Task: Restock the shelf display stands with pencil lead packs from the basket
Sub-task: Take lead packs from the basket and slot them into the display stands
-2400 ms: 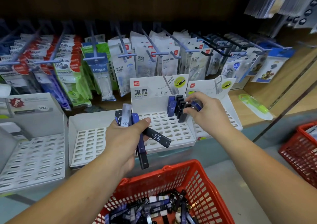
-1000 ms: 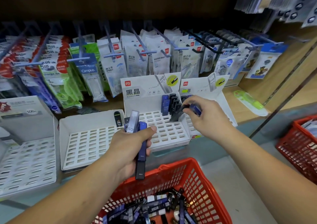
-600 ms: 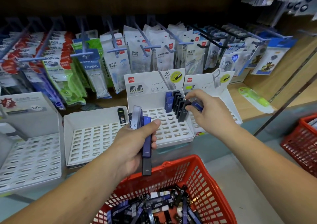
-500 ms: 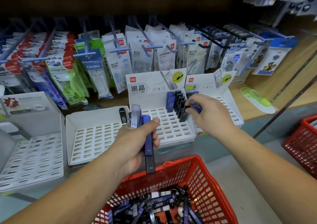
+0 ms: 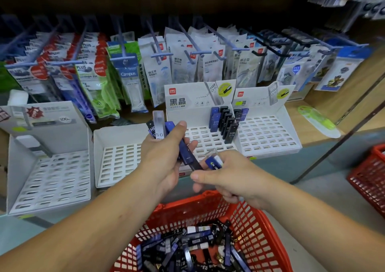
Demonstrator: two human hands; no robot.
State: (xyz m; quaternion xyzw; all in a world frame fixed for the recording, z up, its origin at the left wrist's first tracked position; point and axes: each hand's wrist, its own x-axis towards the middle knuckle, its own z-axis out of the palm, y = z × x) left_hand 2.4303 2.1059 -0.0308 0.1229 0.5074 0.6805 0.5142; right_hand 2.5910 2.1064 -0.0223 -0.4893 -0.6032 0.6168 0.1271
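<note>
- Four white slotted display stands (image 5: 268, 134) are sitting in a row along the front edge of the shelf (image 5: 308, 136).
- In the third stand (image 5: 200, 142) from the left, six pencil lead packs (image 5: 227, 124) are standing upright in the back right corner. Two are blue and four are black, each a slim flat case printed "HB 0.5".
- Two more packs (image 5: 241, 113), one black and one blue, are standing in the back left corner of the rightmost stand.
- The left hand (image 5: 164, 163) is gripping a bunch (image 5: 159, 126) of at least three packs above the shelf's front edge: one clear, one black, one blue.
- The right hand (image 5: 231, 180) is curling its fingers round one blue-and-white pack (image 5: 214, 161) with a clear cap. Its thumb and forefinger are meeting at the lower end of a dark pack (image 5: 194, 164) jutting from the bunch.
- Two red baskets are showing. The near basket (image 5: 250, 219), below the hands, is holding a loose heap (image 5: 187, 251) of many packs. The second basket (image 5: 370, 178) is sitting at the right.
</note>
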